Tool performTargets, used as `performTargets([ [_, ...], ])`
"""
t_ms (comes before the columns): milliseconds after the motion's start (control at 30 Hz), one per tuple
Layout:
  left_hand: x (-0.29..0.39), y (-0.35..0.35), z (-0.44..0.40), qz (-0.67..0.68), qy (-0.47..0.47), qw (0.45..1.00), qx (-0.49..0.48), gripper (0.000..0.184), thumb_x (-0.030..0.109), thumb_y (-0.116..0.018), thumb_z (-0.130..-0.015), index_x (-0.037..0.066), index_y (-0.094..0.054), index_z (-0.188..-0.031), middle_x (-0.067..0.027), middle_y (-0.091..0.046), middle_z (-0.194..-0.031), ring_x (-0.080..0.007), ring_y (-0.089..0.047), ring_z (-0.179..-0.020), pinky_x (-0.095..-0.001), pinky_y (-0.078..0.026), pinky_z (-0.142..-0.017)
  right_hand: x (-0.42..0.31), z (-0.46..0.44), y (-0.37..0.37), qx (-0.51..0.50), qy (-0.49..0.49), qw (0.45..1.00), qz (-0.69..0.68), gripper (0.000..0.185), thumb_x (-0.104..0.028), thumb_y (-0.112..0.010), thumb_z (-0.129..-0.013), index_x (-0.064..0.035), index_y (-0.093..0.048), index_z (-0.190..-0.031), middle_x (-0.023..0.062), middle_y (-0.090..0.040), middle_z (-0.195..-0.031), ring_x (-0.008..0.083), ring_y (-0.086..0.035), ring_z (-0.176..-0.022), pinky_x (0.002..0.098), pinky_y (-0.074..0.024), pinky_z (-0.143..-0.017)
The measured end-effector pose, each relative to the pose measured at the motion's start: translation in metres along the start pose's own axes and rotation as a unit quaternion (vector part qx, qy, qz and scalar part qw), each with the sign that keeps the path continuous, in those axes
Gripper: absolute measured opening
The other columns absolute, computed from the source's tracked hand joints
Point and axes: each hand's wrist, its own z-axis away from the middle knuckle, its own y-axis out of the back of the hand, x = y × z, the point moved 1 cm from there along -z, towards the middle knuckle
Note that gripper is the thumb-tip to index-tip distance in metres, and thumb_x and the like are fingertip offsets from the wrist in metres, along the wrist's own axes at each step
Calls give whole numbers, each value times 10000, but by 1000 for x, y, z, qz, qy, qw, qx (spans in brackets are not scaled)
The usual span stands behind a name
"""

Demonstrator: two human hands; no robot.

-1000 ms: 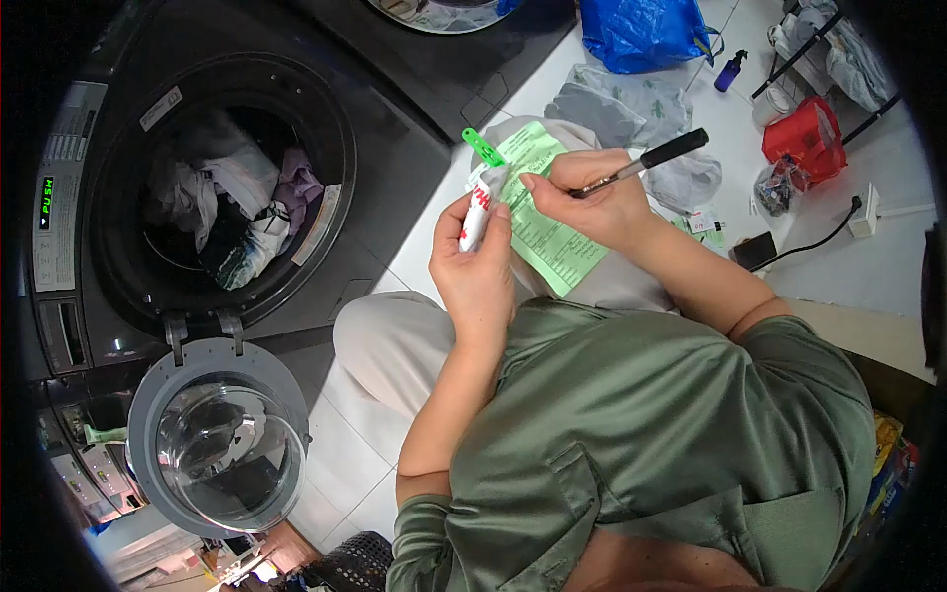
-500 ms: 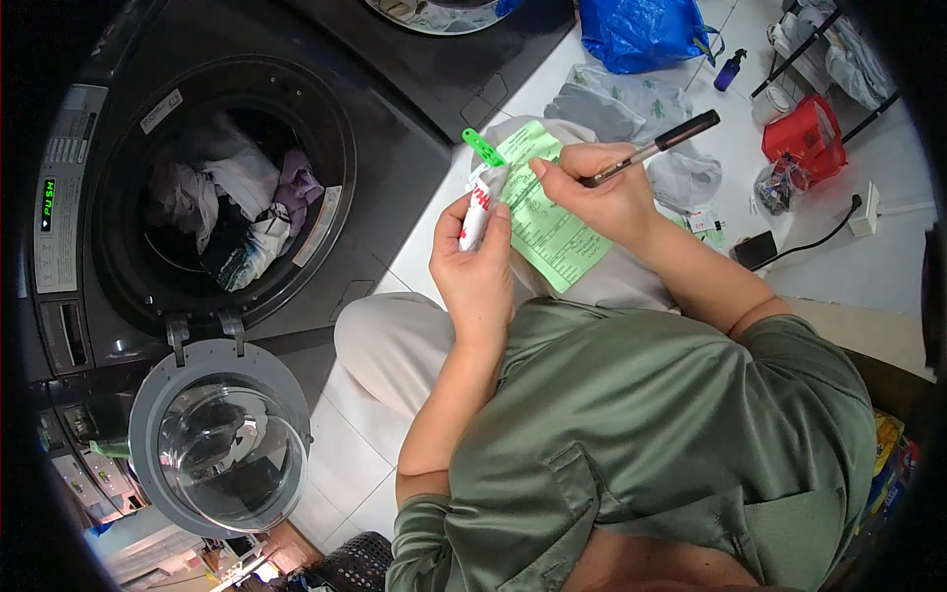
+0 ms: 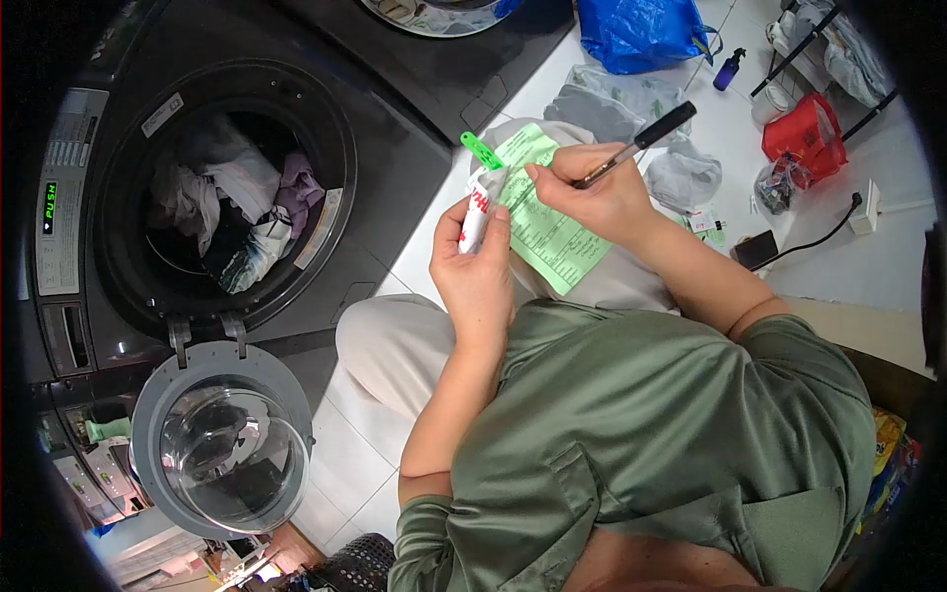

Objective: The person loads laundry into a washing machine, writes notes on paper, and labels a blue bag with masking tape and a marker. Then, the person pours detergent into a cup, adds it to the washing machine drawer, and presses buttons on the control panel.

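Beside thin green paper (image 3: 557,242) slants a cylindrical pen (image 3: 636,145).

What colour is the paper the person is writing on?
Light green, with dark print on it. The paper shows best in the head view.

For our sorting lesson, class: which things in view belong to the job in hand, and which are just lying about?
Apparently in use:
slim black and grey pen, right hand
pale green paper sheet
white roll with red markings, left hand
bright green plastic strip

Apparently lying about:
shiny blue bag
dark blue spray bottle
shiny red bag
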Motion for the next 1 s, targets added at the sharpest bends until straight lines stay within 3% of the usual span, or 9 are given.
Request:
performTargets([
  [67,0,0,0,4,0,1000,0,218,42,-680,-893,-39,-600,-1078,-52,-646,-952,-74,-576,-814,-204,-463,-738,2,0,-2,13,-20,999,-24,455,-117,-703,-835,-9,-366,-550,60,-306,-501,112,-258,-495,341,-236,-453],
  [633,-1,-1,1,16,6,1000,4,236,28,-678,-888,-44,-593,-1096,-69,-643,-981,-88,-578,-855,-219,-466,-767,-1,-3,3,30,-44,998,-44,449,-95,-682,-849,-14,-353,-554,35,-294,-518,106,-272,-519,332,-239,-466],
  [1000,-1,-1,3,0,5,1000,7,216,41,-677,-891,-26,-594,-1079,-37,-634,-928,-56,-553,-776,-194,-446,-684,2,-2,3,22,-63,997,-50,443,-130,-658,-883,-14,-374,-564,5,-310,-528,74,-283,-534,318,-243,-474],
])
